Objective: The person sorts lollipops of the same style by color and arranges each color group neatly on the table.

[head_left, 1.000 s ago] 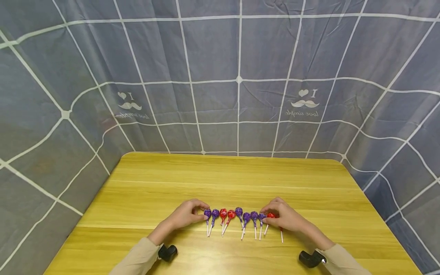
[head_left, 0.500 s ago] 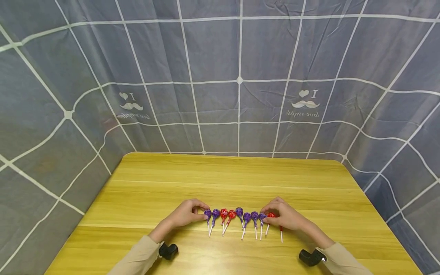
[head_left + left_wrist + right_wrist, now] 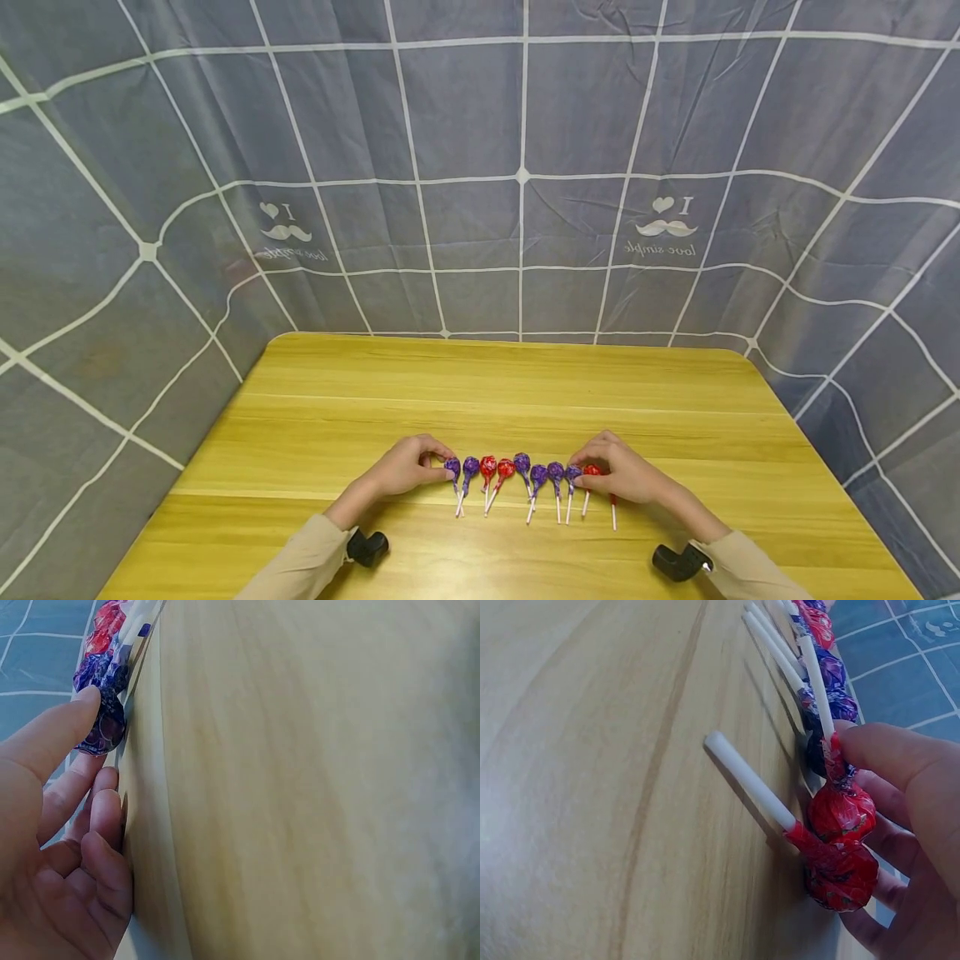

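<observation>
Several wrapped lollipops, purple and red with white sticks, lie in a row across the table (image 3: 480,383). At the row's left end, my left hand (image 3: 408,464) pinches the outermost purple lollipop (image 3: 452,468) by its head; the left wrist view shows my thumb (image 3: 71,720) on its wrapper. Toward the right end, my right hand (image 3: 618,469) holds another purple lollipop (image 3: 572,472) between thumb and fingers. Under that palm lie two red lollipops, a nearer one (image 3: 841,876) and one beside it (image 3: 842,812), both partly covered in the head view.
Between my hands are two red lollipops, one on the left (image 3: 487,465) and one on the right (image 3: 505,469), plus several purple ones. A grey cloth (image 3: 480,225) with white grid lines hangs behind and beside the table. Black cameras are strapped at both wrists.
The leftmost purple lollipop has turned slightly, its stick swinging right across its neighbour's stick. A red lollipop's stick under my right hand has shifted a little right. Both hands stay nearly still.
</observation>
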`<state>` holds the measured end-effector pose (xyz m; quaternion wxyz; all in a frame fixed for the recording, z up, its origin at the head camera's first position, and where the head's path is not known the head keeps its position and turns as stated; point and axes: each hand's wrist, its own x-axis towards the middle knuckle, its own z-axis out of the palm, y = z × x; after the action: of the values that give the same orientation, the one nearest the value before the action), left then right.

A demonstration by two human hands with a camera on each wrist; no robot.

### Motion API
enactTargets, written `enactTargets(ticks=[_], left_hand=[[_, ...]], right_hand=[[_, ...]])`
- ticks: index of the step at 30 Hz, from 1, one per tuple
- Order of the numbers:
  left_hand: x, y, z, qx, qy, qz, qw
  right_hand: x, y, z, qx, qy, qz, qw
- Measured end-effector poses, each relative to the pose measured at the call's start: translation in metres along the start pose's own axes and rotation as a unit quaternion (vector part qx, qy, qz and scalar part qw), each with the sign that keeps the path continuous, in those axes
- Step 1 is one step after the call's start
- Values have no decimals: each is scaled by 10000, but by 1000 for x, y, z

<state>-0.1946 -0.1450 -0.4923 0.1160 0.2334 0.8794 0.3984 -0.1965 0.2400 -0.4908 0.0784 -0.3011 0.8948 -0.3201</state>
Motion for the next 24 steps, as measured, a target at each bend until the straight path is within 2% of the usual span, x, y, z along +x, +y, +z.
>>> enactTargets(ticks=[5,13,20,24], left_hand=[[-1,0,-2,-199,-32,-58,9998],[-1,0,-4,-448,-2,-227,9987],[-2,-4,-5,-765,105,-289,9966],[-4,-5,-7,-948,164,-301,9949]], right_hand=[[0,1,-1,85,-21,-9,10000],[0,1,-1,626,12,391,9973],[0,3,0,1200,108,351,9921],[0,4,1,1373,214,464,9892]])
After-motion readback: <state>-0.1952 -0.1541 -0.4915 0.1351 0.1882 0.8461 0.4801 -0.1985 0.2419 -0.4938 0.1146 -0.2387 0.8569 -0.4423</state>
